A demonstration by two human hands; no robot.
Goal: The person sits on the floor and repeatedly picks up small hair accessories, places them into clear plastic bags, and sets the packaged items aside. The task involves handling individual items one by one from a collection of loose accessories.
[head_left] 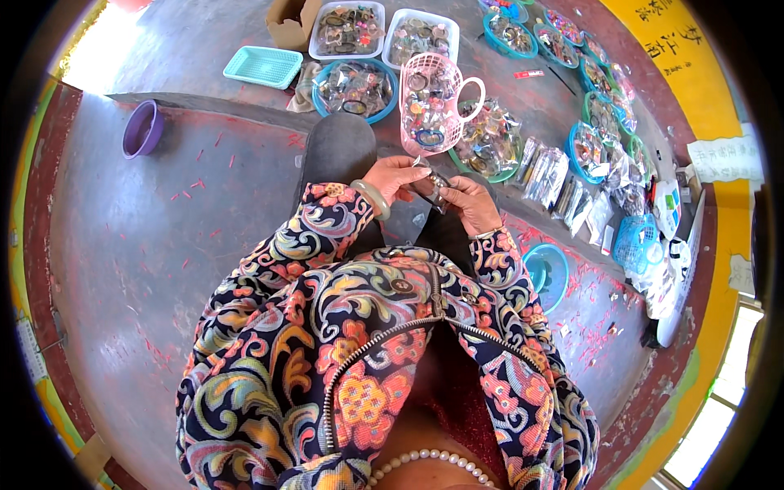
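Observation:
My left hand point(392, 176) and my right hand point(476, 204) meet just above my knees. Between their fingertips is a small clear plastic packet point(430, 188) with something dark inside; the exact item is too small to make out. Both hands have their fingers closed on it, the left at its upper left, the right at its lower right. Just beyond my hands stands a pink basket point(426, 151) with a looped handle, holding small packaged accessories. A blue basin point(395, 86) with similar packets is to its left, and a green-rimmed basket point(492, 177) of packets to its right.
Two white trays of packets point(347, 6), a turquoise tray point(263, 67) and a cardboard box point(291, 24) stand farther back. A purple basin point(142, 131) is at left, a blue bowl point(545, 273) at right. Bundled plastic packets point(543, 171) and several filled baskets line the right.

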